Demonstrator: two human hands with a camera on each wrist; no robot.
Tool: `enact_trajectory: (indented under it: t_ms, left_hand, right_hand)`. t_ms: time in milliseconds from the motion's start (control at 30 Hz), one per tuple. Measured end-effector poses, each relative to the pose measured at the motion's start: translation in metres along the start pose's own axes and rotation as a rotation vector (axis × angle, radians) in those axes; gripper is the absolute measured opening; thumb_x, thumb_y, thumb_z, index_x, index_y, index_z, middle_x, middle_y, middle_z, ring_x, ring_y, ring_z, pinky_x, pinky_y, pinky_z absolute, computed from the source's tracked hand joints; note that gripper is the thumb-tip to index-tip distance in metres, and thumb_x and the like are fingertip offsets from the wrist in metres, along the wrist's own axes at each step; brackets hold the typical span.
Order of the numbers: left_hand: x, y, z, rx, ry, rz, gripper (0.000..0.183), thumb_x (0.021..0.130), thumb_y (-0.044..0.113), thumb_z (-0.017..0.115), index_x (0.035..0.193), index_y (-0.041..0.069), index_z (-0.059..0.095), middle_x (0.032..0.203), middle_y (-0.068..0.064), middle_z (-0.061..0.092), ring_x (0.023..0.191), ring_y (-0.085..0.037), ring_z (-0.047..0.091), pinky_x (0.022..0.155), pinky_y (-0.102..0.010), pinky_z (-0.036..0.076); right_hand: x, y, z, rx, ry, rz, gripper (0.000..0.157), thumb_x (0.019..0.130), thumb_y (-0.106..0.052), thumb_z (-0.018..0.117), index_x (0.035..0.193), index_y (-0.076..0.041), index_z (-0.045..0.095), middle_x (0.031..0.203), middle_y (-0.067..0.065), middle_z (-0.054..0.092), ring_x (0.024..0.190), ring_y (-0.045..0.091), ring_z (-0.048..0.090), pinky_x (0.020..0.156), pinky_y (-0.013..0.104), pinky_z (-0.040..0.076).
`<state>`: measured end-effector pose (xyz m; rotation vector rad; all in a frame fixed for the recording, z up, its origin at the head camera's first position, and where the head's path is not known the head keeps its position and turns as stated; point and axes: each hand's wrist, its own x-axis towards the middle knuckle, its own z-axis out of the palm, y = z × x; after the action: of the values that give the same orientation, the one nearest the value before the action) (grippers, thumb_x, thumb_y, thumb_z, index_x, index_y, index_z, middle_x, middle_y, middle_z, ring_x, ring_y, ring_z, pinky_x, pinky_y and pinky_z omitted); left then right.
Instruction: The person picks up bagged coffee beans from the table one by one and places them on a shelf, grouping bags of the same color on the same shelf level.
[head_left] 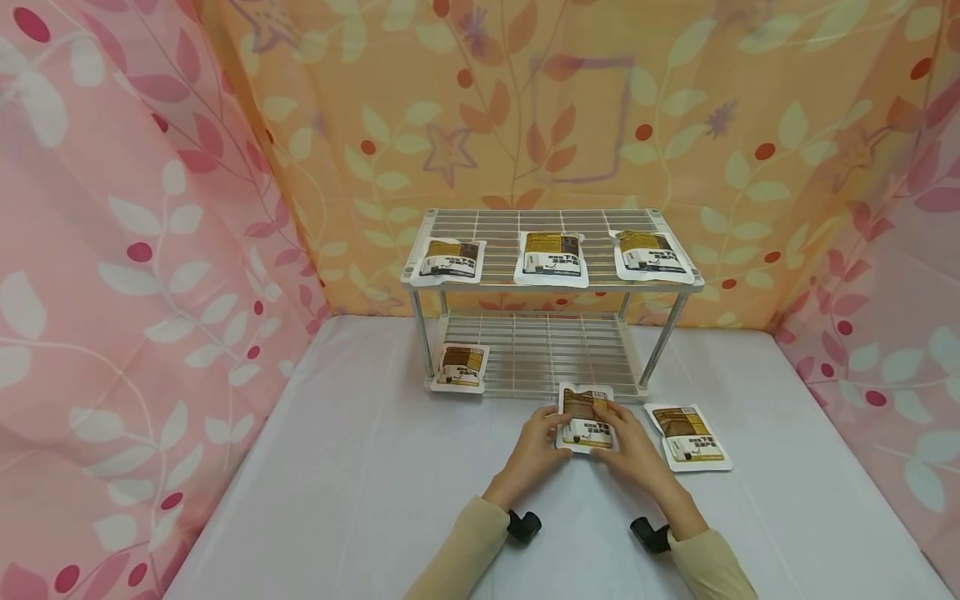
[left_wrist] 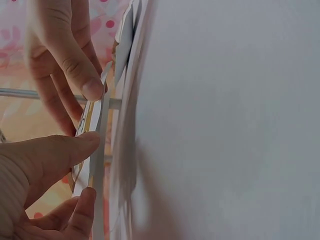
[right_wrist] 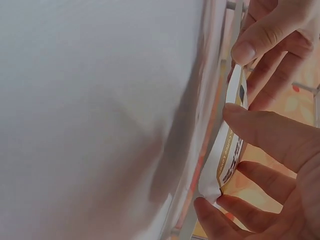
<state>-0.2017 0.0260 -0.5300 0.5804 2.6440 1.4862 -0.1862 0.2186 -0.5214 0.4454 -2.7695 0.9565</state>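
Between my two hands is a flat white coffee pouch [head_left: 587,432] with a brown and gold printed front. My left hand [head_left: 536,450] grips its left side, thumb at the lower edge and fingers higher up. On the opposite side my right hand [head_left: 633,450] holds it the same way, with fingertips over the printed face. The pouch's top end overlaps the front edge of the lower wire shelf [head_left: 551,350] in the head view. Seen edge-on in the right wrist view, the pouch [right_wrist: 231,155] is pinched by thumbs and fingers.
Three similar pouches stand along the upper shelf's front: left [head_left: 452,262], middle [head_left: 552,258] and right [head_left: 652,256]. Another pouch [head_left: 461,368] lies at the lower shelf's left end. One more pouch [head_left: 688,437] rests on the white table [head_left: 360,467], right of my right hand.
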Motion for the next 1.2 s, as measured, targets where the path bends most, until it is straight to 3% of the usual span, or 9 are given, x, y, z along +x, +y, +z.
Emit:
enact_trajectory:
  t_ms: [267,600,833,1200]
  left_hand:
    - [0.001,-0.007,-0.014,0.019,0.059,0.034,0.055,0.073,0.001,0.075,0.125,0.005,0.058,0.136,-0.019,0.044,0.118,-0.034,0.048,0.088,-0.028,0.050]
    - [0.003,-0.018,-0.030,0.097,0.119,0.035,0.054,0.073,0.004,0.075,0.125,0.008,0.059,0.135,-0.018,0.047,0.119,-0.035,0.048,0.093,-0.042,0.047]
    - [0.008,-0.025,-0.044,0.060,0.160,0.063,0.052,0.073,0.000,0.074,0.123,0.003,0.059,0.137,-0.020,0.044,0.114,-0.034,0.053,0.087,-0.038,0.051]
    - [0.019,-0.036,-0.060,0.093,0.205,0.109,0.043,0.078,0.002,0.071,0.119,0.000,0.061,0.131,-0.015,0.051,0.115,-0.033,0.051,0.093,-0.043,0.046]
  right_hand:
    - [0.013,-0.009,0.008,0.003,-0.028,-0.030,0.077,0.067,-0.007,0.081,0.133,0.004,0.045,0.138,0.033,0.034,0.121,0.053,0.037,0.091,0.063,0.039]
    - [0.030,-0.017,0.021,0.027,-0.014,-0.088,0.074,0.067,-0.005,0.081,0.132,0.003,0.047,0.138,0.032,0.034,0.123,0.051,0.035,0.095,0.062,0.037]
    - [0.045,-0.023,0.027,0.051,0.006,-0.132,0.071,0.068,-0.006,0.080,0.131,0.003,0.048,0.139,0.030,0.035,0.123,0.048,0.038,0.095,0.059,0.039]
    - [0.072,-0.026,0.037,0.043,-0.011,-0.172,0.066,0.073,-0.008,0.078,0.131,0.003,0.048,0.140,0.026,0.036,0.123,0.045,0.040,0.095,0.056,0.041]
